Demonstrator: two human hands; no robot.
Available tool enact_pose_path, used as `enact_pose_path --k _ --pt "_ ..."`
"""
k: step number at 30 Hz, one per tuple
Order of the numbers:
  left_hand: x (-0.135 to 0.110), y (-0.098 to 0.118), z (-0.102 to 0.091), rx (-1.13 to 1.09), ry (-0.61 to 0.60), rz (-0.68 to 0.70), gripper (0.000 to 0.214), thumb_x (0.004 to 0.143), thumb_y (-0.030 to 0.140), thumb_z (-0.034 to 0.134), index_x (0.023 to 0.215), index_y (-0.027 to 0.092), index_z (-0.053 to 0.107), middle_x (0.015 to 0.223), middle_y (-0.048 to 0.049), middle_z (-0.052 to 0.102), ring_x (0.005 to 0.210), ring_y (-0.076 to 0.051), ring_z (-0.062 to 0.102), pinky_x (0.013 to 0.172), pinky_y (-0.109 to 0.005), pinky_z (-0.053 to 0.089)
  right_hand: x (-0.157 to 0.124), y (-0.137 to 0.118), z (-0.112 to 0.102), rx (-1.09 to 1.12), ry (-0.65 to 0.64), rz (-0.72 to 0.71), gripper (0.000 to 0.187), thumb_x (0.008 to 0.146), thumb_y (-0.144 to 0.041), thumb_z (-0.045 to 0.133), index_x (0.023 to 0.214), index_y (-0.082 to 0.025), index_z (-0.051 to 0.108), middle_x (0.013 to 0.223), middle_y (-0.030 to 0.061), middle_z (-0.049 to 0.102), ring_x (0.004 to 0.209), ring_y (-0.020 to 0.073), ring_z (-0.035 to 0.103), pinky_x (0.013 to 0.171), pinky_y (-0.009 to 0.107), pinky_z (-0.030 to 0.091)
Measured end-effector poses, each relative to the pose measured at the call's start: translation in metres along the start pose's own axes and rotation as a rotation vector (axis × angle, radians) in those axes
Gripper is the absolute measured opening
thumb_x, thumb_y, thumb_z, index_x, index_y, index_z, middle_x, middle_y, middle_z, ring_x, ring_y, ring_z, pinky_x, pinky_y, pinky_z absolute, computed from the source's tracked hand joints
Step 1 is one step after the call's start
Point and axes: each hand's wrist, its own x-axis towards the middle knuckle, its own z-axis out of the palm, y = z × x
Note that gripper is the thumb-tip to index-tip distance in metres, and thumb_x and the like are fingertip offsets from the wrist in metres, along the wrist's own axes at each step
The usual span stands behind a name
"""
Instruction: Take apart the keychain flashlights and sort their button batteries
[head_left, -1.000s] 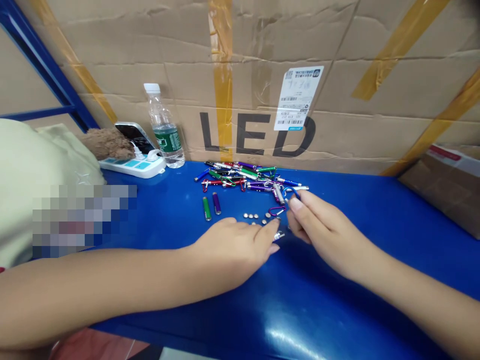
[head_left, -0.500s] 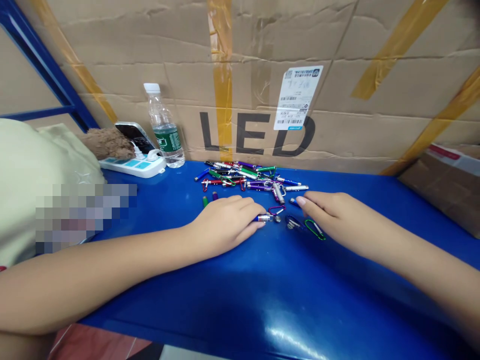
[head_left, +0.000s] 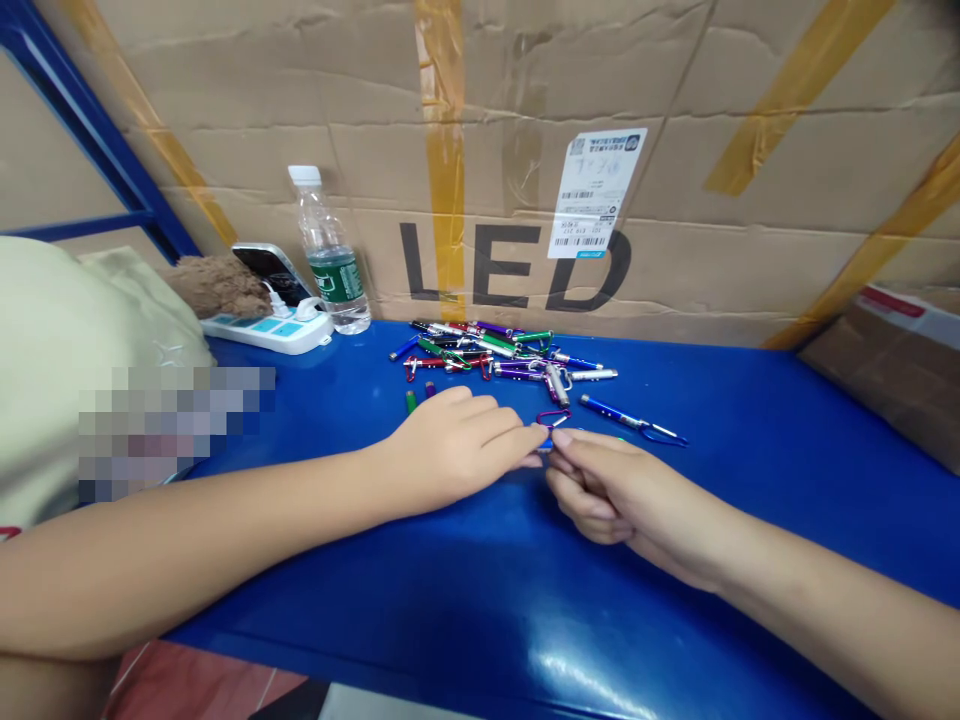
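My left hand (head_left: 457, 445) rests low over the table, closed around a small blue keychain flashlight (head_left: 545, 447), of which only a short end shows. Pinched fingertips of my right hand (head_left: 626, 490) meet that end; what lies exactly between them is mostly hidden. Just behind the fingertips is a purple carabiner (head_left: 555, 416). To the right lies another blue flashlight (head_left: 611, 411) with a blue clip. Green and purple tube ends (head_left: 430, 390) poke out behind my left hand. Farther back spreads a pile of several coloured keychain flashlights (head_left: 495, 350).
A cardboard box (head_left: 300, 80) marked LED stands behind the blue table (head_left: 450, 620). At back left are a water bottle (head_left: 335, 275), a power strip (head_left: 292, 335) and a phone (head_left: 274, 268). Another carton (head_left: 885, 370) stands at the right. Pale fabric (head_left: 90, 350) bulges in at left.
My right hand has moved left and toward me, from the loose blue flashlight to the one in my left hand. The loose flashlight is now uncovered; small parts near it are now mostly covered.
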Motion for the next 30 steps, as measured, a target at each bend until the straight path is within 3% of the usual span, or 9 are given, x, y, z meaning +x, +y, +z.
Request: enact_pose_path --k 5,9,13,17,19,22,26,30 --pt "0.001 0.001 -0.001 -0.049 -0.077 -0.096 0.031 0.102 0.034 0.037 0.101 0.016 0.062 0.071 0.0005 0.065 0.063 -0.011 0.058 0.059 -0.027 0.034 0.005 0.008 0.0 0.031 -0.014 -0.132 0.046 0.097 -0.048 0.039 0.06 -0.02 0.036 0.045 -0.0089 0.03 0.041 0.0054 0.017 0.04 0.021 0.014" --pt "0.003 0.003 -0.003 -0.285 -0.236 -0.281 0.042 0.103 0.039 0.03 0.094 0.016 0.064 0.074 -0.0009 0.066 0.068 -0.012 0.061 0.063 -0.024 0.041 0.005 0.007 -0.002 -0.039 -0.006 -0.145 0.039 0.096 -0.052 0.04 0.07 -0.022 0.036 0.051 -0.0095 0.034 0.042 0.0064 0.019 0.041 0.021 0.016" --pt "0.007 -0.002 -0.004 -0.633 -0.37 -0.418 0.042 0.103 0.037 0.032 0.087 0.015 0.064 0.081 -0.0016 0.069 0.075 -0.012 0.063 0.07 -0.021 0.044 0.004 0.0 -0.011 -0.53 0.072 -0.26 0.037 0.096 -0.051 0.035 0.072 -0.023 0.035 0.059 -0.006 0.04 0.05 0.0097 0.033 0.049 0.024 0.029" --pt "0.006 -0.012 -0.002 -0.767 -0.46 -0.37 0.028 0.099 0.032 0.044 0.096 0.016 0.067 0.088 -0.0026 0.069 0.081 -0.012 0.064 0.074 -0.02 0.045 0.005 -0.001 -0.02 -1.098 0.111 -0.326 0.032 0.099 -0.043 0.029 0.08 -0.022 0.044 0.073 -0.0006 0.053 0.064 0.0145 0.049 0.061 0.029 0.036" --pt "0.004 -0.015 0.0 -0.72 -0.528 -0.308 0.023 0.097 0.032 0.05 0.102 0.018 0.068 0.088 -0.0025 0.068 0.081 -0.013 0.063 0.073 -0.021 0.045 0.006 0.002 -0.019 -1.307 0.087 -0.3 0.03 0.1 -0.037 0.028 0.085 -0.022 0.048 0.078 0.0015 0.059 0.068 0.017 0.055 0.062 0.031 0.036" --pt "0.001 -0.017 0.002 -0.461 -0.575 -0.165 0.022 0.095 0.034 0.053 0.106 0.02 0.067 0.087 -0.0032 0.065 0.08 -0.015 0.061 0.069 -0.025 0.041 0.005 0.004 -0.015 -1.54 0.099 -0.279 0.028 0.1 -0.032 0.028 0.087 -0.022 0.051 0.077 0.0027 0.062 0.066 0.0199 0.059 0.06 0.032 0.034" --pt "-0.002 -0.022 0.003 -0.07 -0.508 0.019 0.018 0.096 0.025 0.051 0.106 0.022 0.065 0.094 -0.0038 0.066 0.079 -0.017 0.057 0.064 -0.03 0.033 0.002 0.0 -0.013 -1.663 0.156 -0.231 0.026 0.097 -0.029 0.032 0.089 -0.021 0.055 0.077 0.0038 0.067 0.066 0.0213 0.063 0.057 0.032 0.032" --pt "-0.006 -0.028 0.003 0.019 -0.422 0.07 0.02 0.096 0.02 0.05 0.11 0.023 0.064 0.103 -0.0036 0.068 0.087 -0.017 0.057 0.068 -0.031 0.031 0.001 -0.007 -0.018 -1.799 0.222 -0.189 0.027 0.095 -0.028 0.033 0.088 -0.021 0.058 0.076 0.005 0.07 0.065 0.0227 0.065 0.054 0.032 0.028"
